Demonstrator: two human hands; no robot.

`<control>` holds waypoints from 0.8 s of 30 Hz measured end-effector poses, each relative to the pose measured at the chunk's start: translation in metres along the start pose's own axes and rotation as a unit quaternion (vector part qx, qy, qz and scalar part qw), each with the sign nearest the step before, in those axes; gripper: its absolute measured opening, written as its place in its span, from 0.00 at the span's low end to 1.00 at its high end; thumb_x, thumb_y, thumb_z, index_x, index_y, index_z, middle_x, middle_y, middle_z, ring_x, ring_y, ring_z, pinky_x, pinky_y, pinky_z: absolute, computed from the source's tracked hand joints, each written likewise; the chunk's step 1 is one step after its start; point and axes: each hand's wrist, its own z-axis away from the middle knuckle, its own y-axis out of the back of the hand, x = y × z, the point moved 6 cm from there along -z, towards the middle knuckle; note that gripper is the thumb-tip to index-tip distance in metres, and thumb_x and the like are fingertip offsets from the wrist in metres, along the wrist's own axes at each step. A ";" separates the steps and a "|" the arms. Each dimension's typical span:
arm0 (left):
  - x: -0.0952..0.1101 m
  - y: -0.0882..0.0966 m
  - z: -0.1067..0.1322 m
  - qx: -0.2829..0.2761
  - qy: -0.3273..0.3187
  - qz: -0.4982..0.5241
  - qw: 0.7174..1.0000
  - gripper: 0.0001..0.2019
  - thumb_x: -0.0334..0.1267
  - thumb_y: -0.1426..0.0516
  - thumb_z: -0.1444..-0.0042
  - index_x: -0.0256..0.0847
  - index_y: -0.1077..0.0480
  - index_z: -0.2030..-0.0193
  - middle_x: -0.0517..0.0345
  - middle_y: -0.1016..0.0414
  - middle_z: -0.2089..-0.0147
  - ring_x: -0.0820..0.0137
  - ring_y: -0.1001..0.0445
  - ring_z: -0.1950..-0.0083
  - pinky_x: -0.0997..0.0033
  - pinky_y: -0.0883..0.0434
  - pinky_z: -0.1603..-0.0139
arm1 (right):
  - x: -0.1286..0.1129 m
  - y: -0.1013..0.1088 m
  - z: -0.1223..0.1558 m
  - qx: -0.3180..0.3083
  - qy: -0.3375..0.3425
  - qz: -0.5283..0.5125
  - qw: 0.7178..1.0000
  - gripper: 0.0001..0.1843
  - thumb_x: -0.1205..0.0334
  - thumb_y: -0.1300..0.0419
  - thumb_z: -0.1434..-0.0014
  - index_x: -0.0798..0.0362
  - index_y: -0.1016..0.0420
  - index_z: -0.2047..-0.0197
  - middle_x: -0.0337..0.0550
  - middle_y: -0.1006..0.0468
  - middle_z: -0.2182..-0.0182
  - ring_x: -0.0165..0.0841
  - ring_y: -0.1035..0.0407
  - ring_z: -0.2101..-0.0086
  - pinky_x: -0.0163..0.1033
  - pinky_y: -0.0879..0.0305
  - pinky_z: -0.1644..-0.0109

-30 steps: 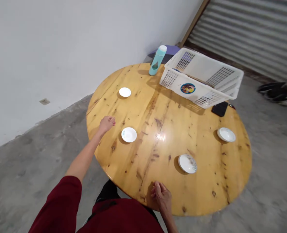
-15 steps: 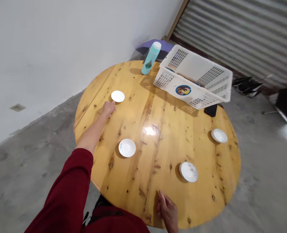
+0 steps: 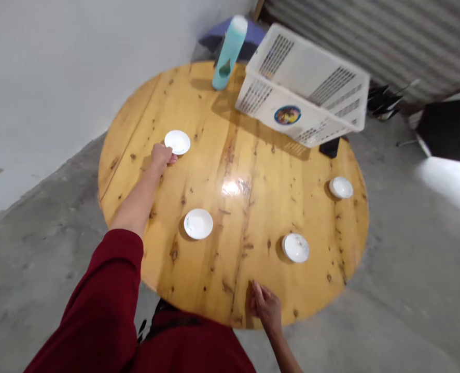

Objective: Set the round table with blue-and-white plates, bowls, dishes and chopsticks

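At the table's far left, my left hand (image 3: 163, 155) is closed on the near rim of a small white dish (image 3: 177, 141), thumb at its edge. Whether the dish is raised off the wood I cannot tell. Nearer to me sits a second white dish (image 3: 198, 224) with a faint pattern inside. My right hand (image 3: 266, 306) rests by the near table edge, its fingers curled in and nothing seen in them. Beyond it stands a white bowl (image 3: 295, 247), and another white bowl (image 3: 340, 187) is farther right.
On the round wooden table (image 3: 230, 155), a turquoise bottle (image 3: 228, 54) and a white plastic basket (image 3: 303, 88) stand at the back. A black phone (image 3: 330, 147) lies by the basket. Behind are a purple umbrella (image 3: 214, 33) and a dark-topped stool (image 3: 447, 129).
My left hand has come up to the far-left dish and now grips its rim. The view has shifted downward; my right hand stays curled by the near edge.
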 end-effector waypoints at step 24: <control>-0.066 -0.033 0.228 -0.117 0.018 -0.236 0.965 0.11 0.38 0.46 0.41 0.37 0.24 0.68 0.51 0.20 0.73 0.65 0.20 0.71 0.70 0.25 0.64 | 0.013 0.006 -0.007 -0.088 0.037 -0.120 0.988 0.30 0.29 0.44 0.40 0.49 0.32 0.74 0.39 0.28 0.86 0.32 0.35 0.88 0.35 0.44 0.83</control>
